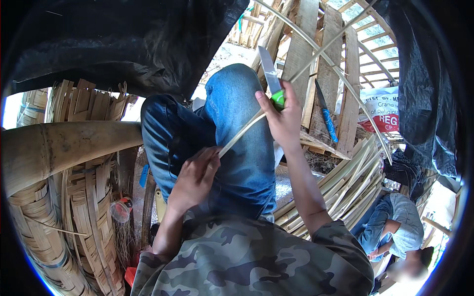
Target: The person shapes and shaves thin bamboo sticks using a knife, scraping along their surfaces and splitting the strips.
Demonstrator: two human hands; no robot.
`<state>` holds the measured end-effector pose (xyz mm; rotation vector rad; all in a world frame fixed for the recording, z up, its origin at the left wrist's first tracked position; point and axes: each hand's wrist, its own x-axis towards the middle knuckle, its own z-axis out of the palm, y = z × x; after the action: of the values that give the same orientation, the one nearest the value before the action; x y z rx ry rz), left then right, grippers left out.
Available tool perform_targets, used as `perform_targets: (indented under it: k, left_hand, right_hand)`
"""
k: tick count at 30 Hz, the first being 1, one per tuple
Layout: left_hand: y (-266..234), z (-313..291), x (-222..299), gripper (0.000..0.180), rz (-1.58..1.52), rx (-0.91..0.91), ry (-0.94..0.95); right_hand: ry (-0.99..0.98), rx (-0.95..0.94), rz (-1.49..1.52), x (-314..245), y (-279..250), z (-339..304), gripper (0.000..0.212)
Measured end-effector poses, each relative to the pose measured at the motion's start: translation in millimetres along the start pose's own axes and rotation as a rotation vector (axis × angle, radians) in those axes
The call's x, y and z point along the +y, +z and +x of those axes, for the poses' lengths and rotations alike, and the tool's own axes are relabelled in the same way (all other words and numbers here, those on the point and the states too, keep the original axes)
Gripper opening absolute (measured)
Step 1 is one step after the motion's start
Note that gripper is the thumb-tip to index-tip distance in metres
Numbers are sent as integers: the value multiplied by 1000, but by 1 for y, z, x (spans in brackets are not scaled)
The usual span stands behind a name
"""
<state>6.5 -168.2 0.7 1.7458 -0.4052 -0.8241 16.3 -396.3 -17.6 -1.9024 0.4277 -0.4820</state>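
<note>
A long, thin bamboo strip runs from my left hand, over my raised knee, past my right hand and up toward the far right. My left hand is closed on its near end, in front of my lap. In my right hand is a knife with a green handle, its broad blade pointing up and away. The strip passes between the thumb and fingers of that hand, beside the knife handle; the exact contact there is partly hidden by the fingers.
A second knife with a blue handle lies on wooden planks. Many split bamboo strips lie at my right. A thick bamboo pole and woven bamboo baskets stand left, near a clear cup. Another person sits far right.
</note>
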Motion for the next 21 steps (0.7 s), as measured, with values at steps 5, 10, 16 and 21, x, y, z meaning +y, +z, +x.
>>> perform_targets:
  k: [5, 10, 16, 21]
  left_hand:
    - [11, 9, 31, 27, 765, 418, 398]
    - [28, 30, 32, 24, 641, 477, 316]
    - [28, 33, 23, 13, 263, 515, 259]
    - [24, 30, 26, 13, 181, 497, 145]
  right_hand:
    - [-1, 36, 73, 4, 5, -2, 22]
    - [16, 54, -88, -1, 8, -6, 19]
    - [21, 76, -66, 0, 9, -6, 18]
    - [42, 76, -15, -7, 9, -6, 16]
